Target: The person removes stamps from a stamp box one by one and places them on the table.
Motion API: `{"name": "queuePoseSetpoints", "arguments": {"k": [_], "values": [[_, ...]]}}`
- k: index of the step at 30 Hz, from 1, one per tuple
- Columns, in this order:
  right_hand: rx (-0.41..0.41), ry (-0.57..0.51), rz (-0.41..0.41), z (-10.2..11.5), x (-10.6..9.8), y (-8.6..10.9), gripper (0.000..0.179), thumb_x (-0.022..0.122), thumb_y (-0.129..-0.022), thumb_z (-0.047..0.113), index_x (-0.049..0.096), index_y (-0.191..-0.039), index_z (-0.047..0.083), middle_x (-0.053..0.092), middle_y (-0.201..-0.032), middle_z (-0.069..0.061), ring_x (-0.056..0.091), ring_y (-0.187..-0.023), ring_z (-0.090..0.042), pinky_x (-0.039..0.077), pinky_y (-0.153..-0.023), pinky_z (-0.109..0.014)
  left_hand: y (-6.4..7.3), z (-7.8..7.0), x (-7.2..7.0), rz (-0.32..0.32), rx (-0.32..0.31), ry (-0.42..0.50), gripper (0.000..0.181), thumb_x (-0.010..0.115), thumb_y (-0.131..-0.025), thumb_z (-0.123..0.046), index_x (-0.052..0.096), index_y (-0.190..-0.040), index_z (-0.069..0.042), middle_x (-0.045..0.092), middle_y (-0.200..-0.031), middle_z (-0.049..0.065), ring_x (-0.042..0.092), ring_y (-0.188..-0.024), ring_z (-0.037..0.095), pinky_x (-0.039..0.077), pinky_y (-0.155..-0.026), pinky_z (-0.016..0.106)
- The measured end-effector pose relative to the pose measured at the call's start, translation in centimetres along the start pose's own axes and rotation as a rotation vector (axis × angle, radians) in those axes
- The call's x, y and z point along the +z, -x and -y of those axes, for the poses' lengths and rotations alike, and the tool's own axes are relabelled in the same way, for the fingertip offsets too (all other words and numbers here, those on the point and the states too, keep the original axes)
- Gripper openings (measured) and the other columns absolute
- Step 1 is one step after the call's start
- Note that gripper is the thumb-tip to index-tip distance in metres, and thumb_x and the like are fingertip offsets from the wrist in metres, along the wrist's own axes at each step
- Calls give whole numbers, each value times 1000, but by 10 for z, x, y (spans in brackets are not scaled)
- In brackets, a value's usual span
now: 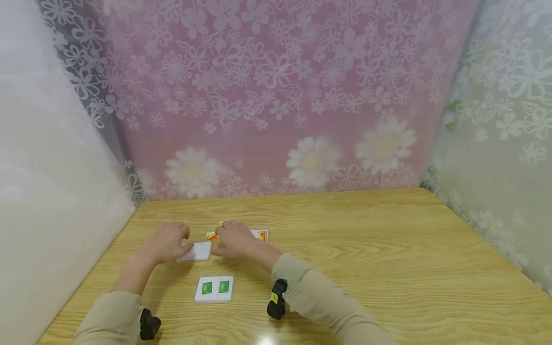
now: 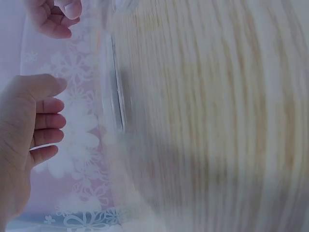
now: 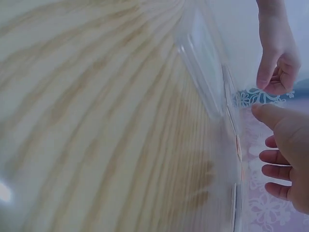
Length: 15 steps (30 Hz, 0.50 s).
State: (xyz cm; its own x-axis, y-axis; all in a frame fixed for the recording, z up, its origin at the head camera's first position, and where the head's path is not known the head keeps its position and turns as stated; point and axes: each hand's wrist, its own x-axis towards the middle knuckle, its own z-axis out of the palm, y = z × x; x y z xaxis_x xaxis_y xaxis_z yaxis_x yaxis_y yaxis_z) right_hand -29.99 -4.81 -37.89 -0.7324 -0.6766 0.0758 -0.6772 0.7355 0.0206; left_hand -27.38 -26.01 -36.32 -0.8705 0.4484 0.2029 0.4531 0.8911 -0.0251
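Observation:
On the left half of the table a clear flat case with a blank white face (image 1: pixel 197 251) lies between the two hands. My left hand (image 1: pixel 166 243) is at its left end, thumb close over the edge; in the left wrist view its fingers (image 2: pixel 50 121) are loosely bent with nothing in them. Just right of the case, my right hand (image 1: pixel 235 241) hovers over orange-and-red picture cards and partly hides them. One such card (image 1: pixel 211 235) shows left of it, another (image 1: pixel 262 235) right of it. The right wrist view shows its fingers (image 3: pixel 277 164) spread and holding nothing.
Nearer the front lies a clear case with two green pictures (image 1: pixel 213 289) on white. The wooden table (image 1: pixel 366 258) extends far to the right. A pale sheet (image 1: pixel 64 167) hangs along the left, and a pink flowered curtain (image 1: pixel 276 110) stands behind.

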Motion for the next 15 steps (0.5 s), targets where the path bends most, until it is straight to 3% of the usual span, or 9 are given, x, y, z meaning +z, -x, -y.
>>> {"name": "queuePoseSetpoints", "arguments": {"k": [8,15], "values": [[-30,24,-69,-7,-9,17,44,55,-89,48,58,-120,17,57,-112,3,52,-100,-13,44,-85,-30,-3,-13,-8,-138,88,-67,32,65,-79,-14,42,-58,-17,36,-55,-7,33,-51,10,31,-52,29],[-149,119,-205,-11,-17,32,37,56,-89,46,63,-112,18,59,-103,6,54,-93,-11,43,-78,-24,1,-23,-11,-213,130,-159,45,66,-79,-31,33,-52,-18,28,-49,-7,27,-44,8,27,-44,26]]}}
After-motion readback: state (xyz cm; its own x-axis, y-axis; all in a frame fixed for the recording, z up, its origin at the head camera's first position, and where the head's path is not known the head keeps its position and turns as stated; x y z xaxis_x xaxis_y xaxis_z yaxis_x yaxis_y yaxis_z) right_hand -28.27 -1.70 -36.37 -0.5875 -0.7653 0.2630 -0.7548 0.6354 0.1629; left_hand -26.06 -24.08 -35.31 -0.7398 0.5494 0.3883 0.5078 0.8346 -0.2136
